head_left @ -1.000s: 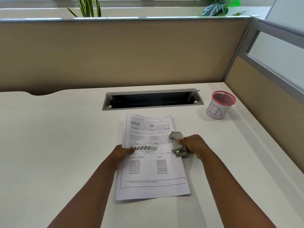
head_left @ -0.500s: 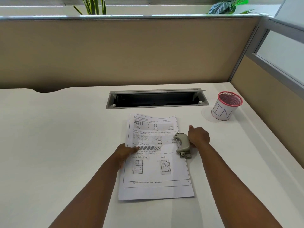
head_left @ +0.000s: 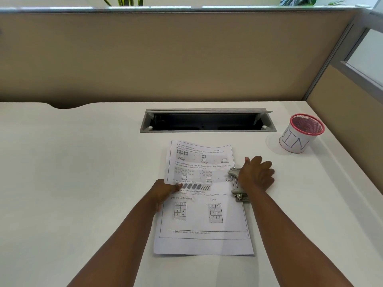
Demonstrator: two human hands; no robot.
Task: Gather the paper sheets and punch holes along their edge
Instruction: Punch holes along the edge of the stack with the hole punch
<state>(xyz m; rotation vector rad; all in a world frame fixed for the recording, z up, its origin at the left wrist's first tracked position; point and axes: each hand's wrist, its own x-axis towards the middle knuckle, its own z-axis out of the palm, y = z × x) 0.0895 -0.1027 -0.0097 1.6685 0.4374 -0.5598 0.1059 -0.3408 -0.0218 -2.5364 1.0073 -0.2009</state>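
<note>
The paper sheets lie at the frame's centre on the white desk. The left hand presses their left edge, fingers straight and together. The right hand lies flat on the grey hole punch at the right edge, fingers spread, hiding most of it.

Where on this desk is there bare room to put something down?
Bare desk lies left of the paper sheets, and on the right between the hole punch and the desk's edge, nearer than the mesh cup. The middle is crowded: sheets, punch, left hand, right hand.
</note>
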